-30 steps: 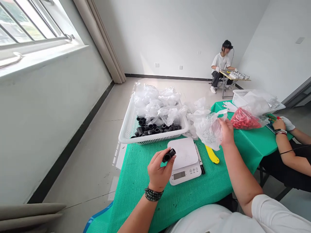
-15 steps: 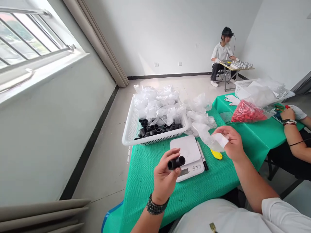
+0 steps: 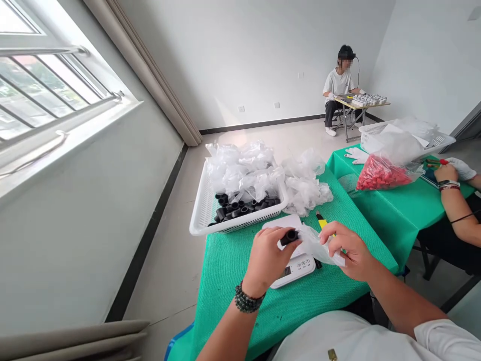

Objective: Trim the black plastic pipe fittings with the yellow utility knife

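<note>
My left hand (image 3: 268, 255) is closed around a black pipe fitting (image 3: 289, 237), its round opening facing me. In my right hand (image 3: 349, 250) a clear plastic bag (image 3: 317, 245) is pinched, and the bag's other end reaches the left hand's fingers. Whether those fingers also grip the bag I cannot tell. Both hands are above a white kitchen scale (image 3: 295, 276), which they partly cover. A marker (image 3: 317, 263) beside the scale is mostly hidden. Behind my right hand lies a yellow utility knife (image 3: 322, 220), partly covered by the fingers.
A white basket (image 3: 199, 215) holds black fittings and several clear bags, with more plastic bags (image 3: 306, 193) piled beside it. On the adjoining green table are a bag of red parts (image 3: 383, 173), a white glove (image 3: 356, 155) and a co-worker's hands (image 3: 451, 173). Another person sits farther back.
My left hand has turned over and moved right with the fitting. My right hand has come lower and closer, pulling the bag away from the pile, so the bag now meets the fitting.
</note>
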The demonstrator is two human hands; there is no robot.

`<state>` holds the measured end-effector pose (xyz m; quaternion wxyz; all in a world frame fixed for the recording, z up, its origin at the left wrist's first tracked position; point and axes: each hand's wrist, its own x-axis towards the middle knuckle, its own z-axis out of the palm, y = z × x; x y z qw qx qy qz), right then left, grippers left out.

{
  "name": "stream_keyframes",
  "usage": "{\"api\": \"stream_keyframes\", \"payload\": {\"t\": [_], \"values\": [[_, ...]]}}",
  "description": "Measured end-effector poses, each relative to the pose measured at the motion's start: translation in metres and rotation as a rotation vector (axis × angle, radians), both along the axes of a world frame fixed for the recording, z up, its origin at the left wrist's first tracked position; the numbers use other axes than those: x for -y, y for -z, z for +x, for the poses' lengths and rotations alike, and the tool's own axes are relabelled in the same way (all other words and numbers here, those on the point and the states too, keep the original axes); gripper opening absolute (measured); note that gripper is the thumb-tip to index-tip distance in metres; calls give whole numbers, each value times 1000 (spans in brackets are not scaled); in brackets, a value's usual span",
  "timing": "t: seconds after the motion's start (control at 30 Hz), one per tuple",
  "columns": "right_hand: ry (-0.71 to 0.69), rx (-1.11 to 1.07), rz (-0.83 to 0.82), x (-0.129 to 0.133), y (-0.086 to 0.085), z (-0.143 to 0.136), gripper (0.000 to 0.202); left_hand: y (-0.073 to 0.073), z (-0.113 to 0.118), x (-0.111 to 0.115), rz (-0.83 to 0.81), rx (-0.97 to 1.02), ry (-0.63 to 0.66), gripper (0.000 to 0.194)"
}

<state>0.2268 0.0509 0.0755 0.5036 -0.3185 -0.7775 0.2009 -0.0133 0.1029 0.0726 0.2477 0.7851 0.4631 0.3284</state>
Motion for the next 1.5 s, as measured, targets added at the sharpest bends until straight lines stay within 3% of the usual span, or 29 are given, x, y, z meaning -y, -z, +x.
{"api": "stream_keyframes", "payload": {"t": [0.23, 0.33, 0.43, 0.5, 0.73, 0.83, 0.97, 1.17, 1.33, 1.5], "values": [[206, -150, -76, 3, 4, 6, 24, -9, -28, 15, 154, 79, -129, 28], [343, -81, -89, 1, 3, 6, 25, -17, -34, 26, 240, 8, -180, 32], [524, 5, -43, -2, 0, 11, 27, -21, -37, 32, 224, -100, -180, 28], [574, 50, -18, -2, -2, 15, 26, -21, -38, 35, 204, -118, -170, 26], [459, 69, -29, 5, -3, 8, 28, -36, -47, 59, 234, 169, -265, 29], [404, 53, -60, 7, 1, -1, 27, -48, -40, 67, 210, 252, -167, 29], [307, -11, -100, 13, 8, -15, 26, -49, -13, 57, -60, 131, 89, 27], [257, -185, -96, 27, 17, -30, 26, -20, 16, 28, -364, -129, 257, 27], [201, -311, -185, 31, 18, -31, 27, -9, 20, 28, -277, -198, 168, 10], [199, -394, -181, 36, 6, -33, 28, -23, 15, 37, -176, -363, 206, 14]]}}
